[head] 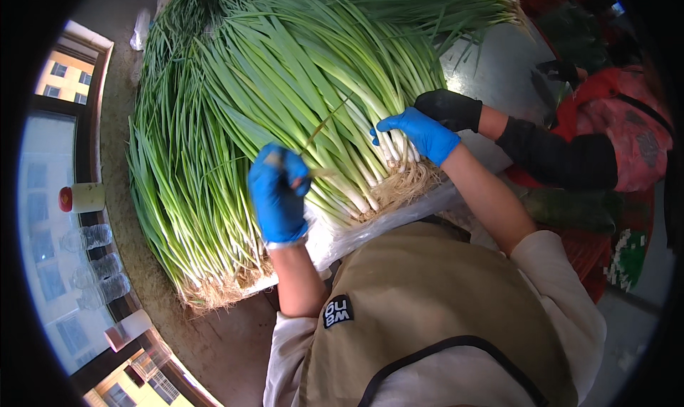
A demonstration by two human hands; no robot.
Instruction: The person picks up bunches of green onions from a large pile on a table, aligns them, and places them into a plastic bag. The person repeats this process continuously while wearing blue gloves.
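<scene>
A wide layer of green onions (299, 81) lies before me, white stems and stringy roots towards my body. My left hand (278, 193), in a blue glove, is closed around a thin, yellowish strip of leaf (323, 124) and hovers over the onions. At the right end of the layer, my blue-gloved right hand (419, 132) grips several white onion stems (398, 148) just above their roots (409, 182). Its fingertips are partly hidden among the stems. Right behind it, a co-worker's black-gloved hand (451, 110) reaches to the same onions.
Clear plastic film (368, 233) edges the table under the roots. More onions (427, 1) lie at the far side, on a metal tabletop (486, 60). Along the window at left stand a red-capped jar (85, 197) and clear bottles (96, 236). A co-worker's sleeve (561, 153) extends from the right.
</scene>
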